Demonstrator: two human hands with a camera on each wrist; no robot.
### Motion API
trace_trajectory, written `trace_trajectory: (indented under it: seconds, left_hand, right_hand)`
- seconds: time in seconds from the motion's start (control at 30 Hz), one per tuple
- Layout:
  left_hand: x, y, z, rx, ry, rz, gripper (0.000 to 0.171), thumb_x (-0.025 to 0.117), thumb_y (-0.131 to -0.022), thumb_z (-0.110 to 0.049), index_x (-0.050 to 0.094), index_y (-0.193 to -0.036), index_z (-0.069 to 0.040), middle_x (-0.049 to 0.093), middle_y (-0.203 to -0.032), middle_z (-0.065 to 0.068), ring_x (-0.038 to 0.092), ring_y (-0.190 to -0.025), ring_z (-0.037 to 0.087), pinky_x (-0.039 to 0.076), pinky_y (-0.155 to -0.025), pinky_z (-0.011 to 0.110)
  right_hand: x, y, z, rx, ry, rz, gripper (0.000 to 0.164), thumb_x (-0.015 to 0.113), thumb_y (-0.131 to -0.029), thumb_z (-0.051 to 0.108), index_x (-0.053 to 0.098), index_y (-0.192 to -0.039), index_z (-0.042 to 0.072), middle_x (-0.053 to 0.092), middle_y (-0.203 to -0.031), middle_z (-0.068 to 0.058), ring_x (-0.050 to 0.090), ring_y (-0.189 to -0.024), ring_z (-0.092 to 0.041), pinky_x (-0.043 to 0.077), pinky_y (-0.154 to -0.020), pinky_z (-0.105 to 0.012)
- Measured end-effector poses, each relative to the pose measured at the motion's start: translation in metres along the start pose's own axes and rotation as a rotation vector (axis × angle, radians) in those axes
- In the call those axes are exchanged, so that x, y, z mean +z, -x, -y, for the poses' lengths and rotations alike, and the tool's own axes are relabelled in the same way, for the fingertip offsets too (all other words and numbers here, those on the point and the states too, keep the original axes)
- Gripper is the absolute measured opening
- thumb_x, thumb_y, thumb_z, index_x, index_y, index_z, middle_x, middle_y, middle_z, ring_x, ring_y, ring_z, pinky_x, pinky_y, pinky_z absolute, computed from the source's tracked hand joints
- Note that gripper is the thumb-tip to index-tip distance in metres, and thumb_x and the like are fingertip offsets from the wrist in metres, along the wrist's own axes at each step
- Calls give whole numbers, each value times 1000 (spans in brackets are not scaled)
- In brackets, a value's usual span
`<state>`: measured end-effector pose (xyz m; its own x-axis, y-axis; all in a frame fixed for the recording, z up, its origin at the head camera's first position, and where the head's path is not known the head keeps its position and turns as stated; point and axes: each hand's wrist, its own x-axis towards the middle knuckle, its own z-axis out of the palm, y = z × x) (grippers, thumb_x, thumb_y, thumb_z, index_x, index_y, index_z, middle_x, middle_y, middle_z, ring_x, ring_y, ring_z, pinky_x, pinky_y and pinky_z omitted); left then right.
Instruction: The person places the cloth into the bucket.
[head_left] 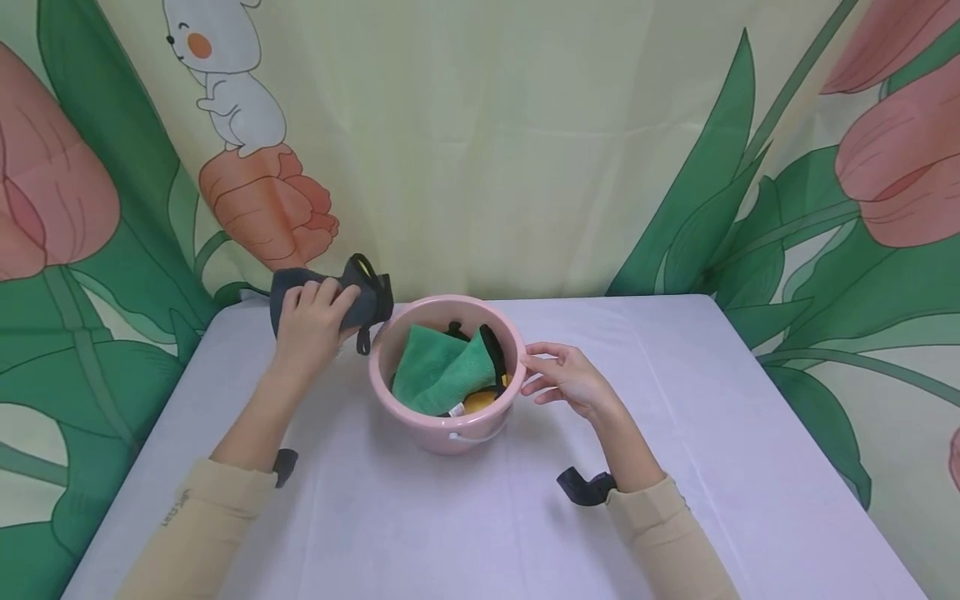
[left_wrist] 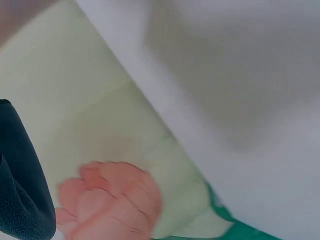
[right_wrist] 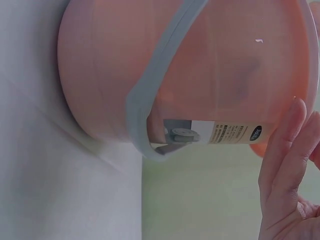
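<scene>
A pink bucket [head_left: 420, 427] stands upright on the table. Inside lie a green cloth [head_left: 442, 371] and, partly hidden under it, black and yellow items [head_left: 480, 402]. My left hand [head_left: 311, 321] grips a dark blue-grey fabric item [head_left: 367, 304] with black straps and a yellow-lined edge, held up just left of the bucket's rim. Only the soft end of that item shows at the edge of the left wrist view. With fairly straight fingers, my right hand [head_left: 570, 379] touches the bucket's right side at the rim. In the right wrist view its fingers [right_wrist: 287, 135] lie against the outer wall.
The bucket's pale handle [right_wrist: 145, 100] hangs down its side, beside a printed label [right_wrist: 212, 132]. A white cloth covers the table [head_left: 420, 533]. Behind it hangs a curtain [head_left: 480, 167] printed with tulips and a rabbit. Black wrist mounts [head_left: 587, 486] protrude near both sleeves.
</scene>
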<state>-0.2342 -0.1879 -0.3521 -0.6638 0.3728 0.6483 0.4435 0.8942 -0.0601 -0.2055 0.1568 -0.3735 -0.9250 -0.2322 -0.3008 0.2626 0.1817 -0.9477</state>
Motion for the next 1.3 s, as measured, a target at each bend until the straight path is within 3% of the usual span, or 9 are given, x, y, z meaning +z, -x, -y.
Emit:
trace_trajectory:
  seconds: [0.27, 0.5, 0.87, 1.03, 1.3]
  left_hand:
    - [-11, -14, -35, 192, 18, -55, 48, 83, -63, -16, 58, -103, -9, 53, -92, 15, 47, -86, 33, 38, -78, 47]
    - [-8, -19, -68, 331, 57, -9, 45, 81, -67, -24, 59, -104, -12, 53, -93, 11, 48, -87, 28, 38, -80, 43]
    - [6, -19, -103, 451, 127, 33, 46, 79, -68, -32, 58, -105, -16, 53, -93, 6, 48, -85, 22, 40, -80, 37]
    - [14, -18, -112, 487, 128, 117, 45, 77, -70, -34, 56, -106, -18, 52, -94, 4, 48, -86, 20, 40, -78, 33]
    - [18, -21, -113, 479, 120, 392, 44, 69, -77, -41, 54, -114, -22, 53, -104, 4, 48, -94, 20, 40, -80, 34]
  right_hand:
    - [0, -1, 1, 4, -15, 6, 50, 60, -87, 27, 45, -126, -1, 66, -86, -9, 65, -64, -15, 52, -56, -24]
    - [-1, 0, 2, 2, -23, 11, 47, 59, -88, 24, 45, -126, -1, 65, -83, -5, 65, -64, -14, 52, -55, -24]
    - [-2, -1, 1, 1, -26, 20, 48, 60, -88, 25, 45, -126, -1, 66, -82, -5, 65, -64, -14, 52, -55, -24]
    - [-2, -2, 0, 5, -36, 35, 49, 60, -88, 25, 44, -126, -1, 65, -78, -4, 65, -63, -14, 52, -55, -23]
    - [-1, -3, -2, 11, -9, 13, 49, 60, -88, 26, 45, -126, 0, 65, -82, -6, 65, -64, -14, 52, -54, -23]
